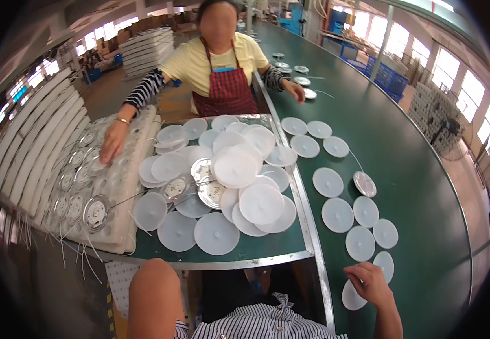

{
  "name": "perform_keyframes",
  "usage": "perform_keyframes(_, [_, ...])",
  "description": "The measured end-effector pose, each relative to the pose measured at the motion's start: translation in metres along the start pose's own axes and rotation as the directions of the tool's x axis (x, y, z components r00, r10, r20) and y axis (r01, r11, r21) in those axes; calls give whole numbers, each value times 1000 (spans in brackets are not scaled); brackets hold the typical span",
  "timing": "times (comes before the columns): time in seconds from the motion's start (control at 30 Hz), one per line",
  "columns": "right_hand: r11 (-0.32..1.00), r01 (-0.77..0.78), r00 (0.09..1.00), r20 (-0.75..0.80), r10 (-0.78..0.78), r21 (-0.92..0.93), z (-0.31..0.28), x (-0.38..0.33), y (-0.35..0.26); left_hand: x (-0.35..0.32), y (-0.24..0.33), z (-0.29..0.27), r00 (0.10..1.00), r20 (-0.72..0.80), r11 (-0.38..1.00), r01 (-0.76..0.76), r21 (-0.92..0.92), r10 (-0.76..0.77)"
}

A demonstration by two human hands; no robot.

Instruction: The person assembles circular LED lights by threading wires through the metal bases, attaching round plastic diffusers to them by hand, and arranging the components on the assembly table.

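Note:
My right hand [371, 283] is over the green conveyor at the lower right. Its fingers are curled together, and whatever they may hold is hidden. Just below it lies a white round lamp cover [353, 297], partly behind the hand. Another white cover [384, 266] sits by its knuckles. My bare left arm [156, 299] shows bent at the lower left; the left hand is out of sight. On the table before me is a heap of translucent white covers [261, 204]. Among them rest silver round lamp bases [214, 194] with small parts inside.
Across the table a person in a red apron [227, 90] reaches a hand [114, 141] to silver discs in a white foam tray [122, 229]. Stacked white trays [36, 147] stand at left. Several covers line the conveyor [420, 226]. A metal rim [256, 263] edges the table.

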State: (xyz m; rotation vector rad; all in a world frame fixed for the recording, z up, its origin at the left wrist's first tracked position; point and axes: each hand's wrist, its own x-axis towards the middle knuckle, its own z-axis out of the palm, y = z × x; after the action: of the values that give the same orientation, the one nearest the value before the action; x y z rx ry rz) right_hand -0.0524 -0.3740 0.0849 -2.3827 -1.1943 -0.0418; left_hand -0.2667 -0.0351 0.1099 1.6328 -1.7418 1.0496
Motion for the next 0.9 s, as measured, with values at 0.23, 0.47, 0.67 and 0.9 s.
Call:
perform_keyframes(0.23, [999, 39, 999, 20, -40, 22, -4, -4, 8, 0, -35, 3, 995, 6, 982, -95, -165, 98])
perform_keyframes(0.47, [997, 30, 1000, 4, -30, 77, 2, -13, 17, 5, -52, 12, 986, 19, 955, -154, -254, 164])
perform_keyframes(0.67, [998, 41, 999, -5, -41, 38, 0, -13, 13, 15, -27, -5, 986, 144, 977, -57, -207, 87])
perform_keyframes(0.9, [998, 1, 1000, 24, -3, 62, -4, -14, 11, 26, -13, 0, 975, 213, 993, -43, -106, 65])
